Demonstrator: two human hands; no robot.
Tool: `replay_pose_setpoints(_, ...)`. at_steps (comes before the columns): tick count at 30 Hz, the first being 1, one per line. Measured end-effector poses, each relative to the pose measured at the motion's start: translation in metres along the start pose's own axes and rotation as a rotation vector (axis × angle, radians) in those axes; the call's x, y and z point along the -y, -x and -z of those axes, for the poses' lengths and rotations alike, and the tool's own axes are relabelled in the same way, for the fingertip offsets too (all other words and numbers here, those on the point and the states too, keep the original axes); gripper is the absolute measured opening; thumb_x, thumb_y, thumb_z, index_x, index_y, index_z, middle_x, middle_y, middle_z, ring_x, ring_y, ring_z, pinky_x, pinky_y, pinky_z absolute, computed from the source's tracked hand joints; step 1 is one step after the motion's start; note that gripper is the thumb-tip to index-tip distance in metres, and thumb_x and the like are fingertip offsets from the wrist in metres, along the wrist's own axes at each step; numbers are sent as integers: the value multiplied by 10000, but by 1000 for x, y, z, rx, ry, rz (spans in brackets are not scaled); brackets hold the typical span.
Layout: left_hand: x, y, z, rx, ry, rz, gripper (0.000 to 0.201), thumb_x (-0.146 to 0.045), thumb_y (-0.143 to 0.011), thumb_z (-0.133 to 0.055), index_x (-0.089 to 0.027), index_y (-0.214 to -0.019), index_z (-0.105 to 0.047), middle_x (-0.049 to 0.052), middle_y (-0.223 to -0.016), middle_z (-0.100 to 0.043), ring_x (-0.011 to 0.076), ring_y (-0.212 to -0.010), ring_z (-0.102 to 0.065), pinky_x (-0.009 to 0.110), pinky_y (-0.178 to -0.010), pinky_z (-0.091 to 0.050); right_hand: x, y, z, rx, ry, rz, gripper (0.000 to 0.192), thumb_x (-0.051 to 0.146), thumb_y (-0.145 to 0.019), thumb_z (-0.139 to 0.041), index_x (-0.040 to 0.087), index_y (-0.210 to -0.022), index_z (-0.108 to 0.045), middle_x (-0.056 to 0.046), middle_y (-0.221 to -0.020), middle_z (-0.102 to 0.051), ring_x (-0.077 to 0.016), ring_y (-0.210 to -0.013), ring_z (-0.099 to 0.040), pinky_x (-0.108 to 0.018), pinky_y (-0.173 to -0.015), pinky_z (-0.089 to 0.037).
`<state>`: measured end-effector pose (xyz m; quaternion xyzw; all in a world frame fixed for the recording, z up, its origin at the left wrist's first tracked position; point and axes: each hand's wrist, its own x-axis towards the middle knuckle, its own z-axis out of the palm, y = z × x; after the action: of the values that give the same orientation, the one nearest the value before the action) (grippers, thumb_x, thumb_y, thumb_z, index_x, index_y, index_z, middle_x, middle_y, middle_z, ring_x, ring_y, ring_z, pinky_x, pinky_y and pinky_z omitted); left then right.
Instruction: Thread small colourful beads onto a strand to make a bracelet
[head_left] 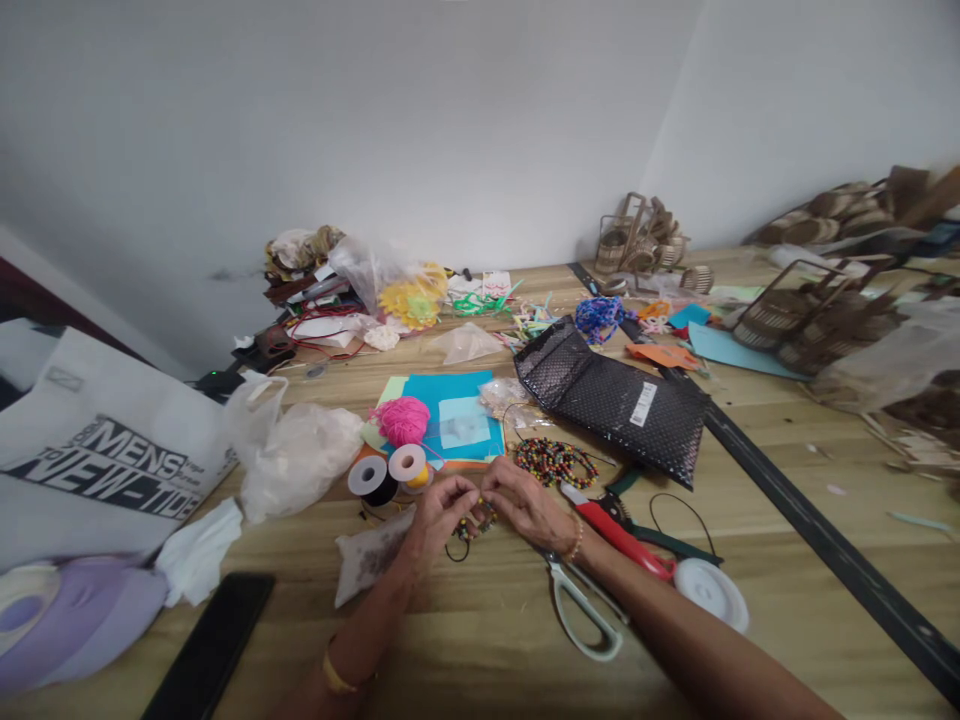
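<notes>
- A pale wooden counter (480, 640) runs up to a plain white wall, strewn with craft supplies.
- The beaded string (474, 524) sits near the front middle of the counter, pinched between both hands just above the wood; a loop of dark cord hangs from it and touches the surface.
- The left hand (439, 512) is closed on the string from one side, fingertips drawn together, likely to steady the strand.
- The right hand (525, 505) is closed on it from the other side, thumb and forefinger meeting the left hand's; both wrists lie low on the counter, which suits fine work.
- Just behind the beaded string lies a heap of multicoloured beads (551, 460), within easy reach of the right hand.
- Behind and left of the string stand two spools (386, 472), one dark, one orange, with a pink ball of yarn (403, 420) beyond them on blue paper sheets (454, 400).
- Right of the string, under the right forearm, lie white-handled scissors (581, 610) and a red-handled tool (619, 535), handles turned toward the person.
- Farther behind the string, a black padded mailer (615, 395) lies flat.
- Well left of the string are a crumpled plastic bag (296, 450) and a printed white tote (97, 450).
</notes>
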<state>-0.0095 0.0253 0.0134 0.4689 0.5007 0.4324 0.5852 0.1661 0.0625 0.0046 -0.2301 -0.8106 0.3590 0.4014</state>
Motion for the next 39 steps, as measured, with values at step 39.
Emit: replay_pose_setpoints(39,-4,-2,10,-28,-437,-200,120,-254,-736,-640,-172,-663,-590,-10,-616,-546,138,-595,-496,242,-569,-379,8,-2,8,129,192,147,145,191,-997,-379,194,-979,-523,-103,-1045,-611,-193,-988,-584,-327,-829,-510)
